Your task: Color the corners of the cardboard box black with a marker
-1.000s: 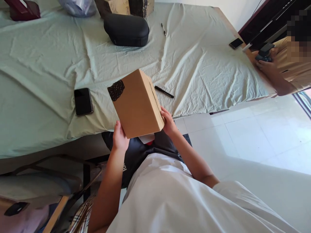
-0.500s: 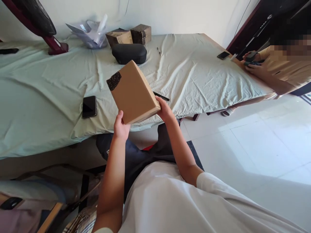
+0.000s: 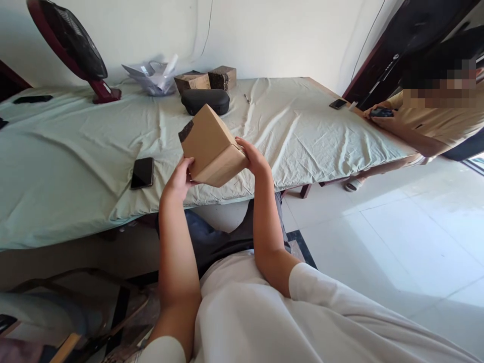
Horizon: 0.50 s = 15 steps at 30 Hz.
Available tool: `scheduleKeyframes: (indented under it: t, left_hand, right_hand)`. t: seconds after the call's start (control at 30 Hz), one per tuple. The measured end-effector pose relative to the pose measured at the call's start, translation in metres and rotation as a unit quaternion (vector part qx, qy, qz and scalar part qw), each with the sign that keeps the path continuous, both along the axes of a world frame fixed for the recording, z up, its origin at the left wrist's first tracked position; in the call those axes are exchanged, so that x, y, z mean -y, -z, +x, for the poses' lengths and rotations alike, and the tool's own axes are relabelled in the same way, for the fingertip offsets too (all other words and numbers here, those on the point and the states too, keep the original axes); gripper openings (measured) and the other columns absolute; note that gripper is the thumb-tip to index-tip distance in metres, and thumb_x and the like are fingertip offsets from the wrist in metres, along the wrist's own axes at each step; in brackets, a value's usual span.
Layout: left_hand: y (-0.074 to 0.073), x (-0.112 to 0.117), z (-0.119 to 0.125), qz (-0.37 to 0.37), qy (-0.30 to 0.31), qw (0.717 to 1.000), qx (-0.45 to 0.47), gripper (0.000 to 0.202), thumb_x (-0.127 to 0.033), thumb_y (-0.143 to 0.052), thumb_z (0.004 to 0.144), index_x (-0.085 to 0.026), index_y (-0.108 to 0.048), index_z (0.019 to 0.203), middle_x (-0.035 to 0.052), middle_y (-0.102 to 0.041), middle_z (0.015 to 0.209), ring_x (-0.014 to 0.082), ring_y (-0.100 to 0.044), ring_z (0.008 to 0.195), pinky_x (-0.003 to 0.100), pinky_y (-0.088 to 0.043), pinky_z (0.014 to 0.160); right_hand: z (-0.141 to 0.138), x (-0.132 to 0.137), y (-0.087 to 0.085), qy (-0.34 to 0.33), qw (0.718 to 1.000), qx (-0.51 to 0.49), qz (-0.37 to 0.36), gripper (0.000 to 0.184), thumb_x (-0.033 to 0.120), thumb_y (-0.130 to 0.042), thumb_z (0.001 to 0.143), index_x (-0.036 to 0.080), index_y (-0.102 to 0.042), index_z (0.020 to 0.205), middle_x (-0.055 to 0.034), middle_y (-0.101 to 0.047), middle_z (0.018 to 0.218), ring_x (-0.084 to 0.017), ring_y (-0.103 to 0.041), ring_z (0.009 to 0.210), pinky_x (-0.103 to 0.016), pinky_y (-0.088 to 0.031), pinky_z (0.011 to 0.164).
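Observation:
A brown cardboard box (image 3: 207,141) with a dark patch at its far left corner is held tilted between my two hands, over the near edge of the cloth-covered table (image 3: 75,146). My left hand (image 3: 180,176) grips its near left corner, thumb on the top face. At the right corner, my right hand (image 3: 254,157) is closed on the box, with fingers partly hidden behind it. To the left of my left hand a black phone (image 3: 142,173) lies flat on the cloth. Just beyond the box sits a black zip case (image 3: 205,102).
Two more cardboard boxes (image 3: 222,78) and a clear plastic bag (image 3: 153,78) stand by the wall. A dark red fan (image 3: 75,45) is at the back left. On the right, a person (image 3: 423,121) leans at the table holding a dark object, near another phone (image 3: 338,104).
The box has tipped so that its near side face shows more. My hands have shifted their hold with it. The camera view has tilted up slightly.

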<state>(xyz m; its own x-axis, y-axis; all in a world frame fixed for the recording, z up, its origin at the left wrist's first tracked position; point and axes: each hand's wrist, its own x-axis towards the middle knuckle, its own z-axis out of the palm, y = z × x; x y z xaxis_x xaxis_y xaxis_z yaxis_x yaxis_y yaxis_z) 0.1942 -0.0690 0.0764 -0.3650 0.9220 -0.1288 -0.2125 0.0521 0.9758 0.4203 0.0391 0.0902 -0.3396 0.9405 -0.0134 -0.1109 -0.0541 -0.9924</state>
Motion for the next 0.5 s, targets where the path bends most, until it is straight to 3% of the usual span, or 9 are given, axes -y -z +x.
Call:
scheduleKeyframes:
  t: [0.1, 0.2, 0.3, 0.4, 0.5]
  left_hand:
    - [-0.011, -0.006, -0.012, -0.074, 0.016, 0.994, -0.077, 0.093, -0.042, -0.072, 0.1, -0.026, -0.024, 0.179, 0.0153, -0.072, 0.138, 0.0262, -0.074, 0.1, 0.038, -0.062, 0.084]
    - [-0.025, -0.013, -0.018, -0.074, 0.046, 0.99, -0.113, 0.102, -0.043, -0.077, 0.1, -0.028, -0.017, 0.182, 0.0171, -0.066, 0.152, 0.0281, -0.073, 0.107, 0.046, -0.063, 0.093]
    - [-0.034, -0.021, -0.017, -0.079, 0.055, 0.985, -0.142, 0.113, -0.049, -0.08, 0.098, -0.027, -0.008, 0.183, 0.0197, -0.062, 0.158, 0.0377, -0.071, 0.125, 0.058, -0.06, 0.103]
    - [-0.03, -0.027, -0.011, -0.07, 0.045, 0.984, -0.157, 0.121, -0.057, -0.078, 0.098, -0.026, 0.003, 0.183, 0.0197, -0.054, 0.168, 0.0425, -0.058, 0.15, 0.063, -0.052, 0.118]
    - [-0.012, -0.028, 0.001, -0.025, 0.006, 0.988, -0.155, 0.123, -0.058, -0.079, 0.096, -0.027, 0.003, 0.183, 0.0161, -0.04, 0.18, 0.0352, -0.04, 0.167, 0.05, -0.041, 0.133]
  right_hand:
    - [0.005, -0.009, -0.002, -0.017, 0.999, 0.013, -0.026, 0.071, 0.056, -0.074, 0.086, 0.025, -0.065, 0.15, -0.0063, -0.071, 0.149, -0.029, -0.065, 0.14, -0.046, -0.053, 0.121]
    - [0.007, -0.015, -0.009, -0.031, 0.999, 0.031, -0.033, 0.086, 0.053, -0.082, 0.081, 0.026, -0.059, 0.159, -0.0067, -0.06, 0.166, -0.03, -0.062, 0.146, -0.045, -0.051, 0.126]
    - [0.004, -0.012, -0.016, -0.031, 0.996, 0.085, -0.022, 0.091, 0.047, -0.083, 0.081, 0.03, -0.054, 0.166, -0.0065, -0.058, 0.168, -0.035, -0.06, 0.146, -0.054, -0.056, 0.121]
    - [-0.004, -0.001, -0.013, -0.03, 0.994, 0.103, -0.003, 0.095, 0.041, -0.074, 0.087, 0.029, -0.04, 0.175, -0.009, -0.066, 0.158, -0.036, -0.064, 0.142, -0.059, -0.053, 0.124]
    - [-0.011, 0.011, 0.002, -0.007, 0.998, 0.063, 0.031, 0.094, 0.04, -0.072, 0.088, 0.028, -0.039, 0.175, -0.0086, -0.065, 0.16, -0.034, -0.06, 0.149, -0.052, -0.048, 0.13]
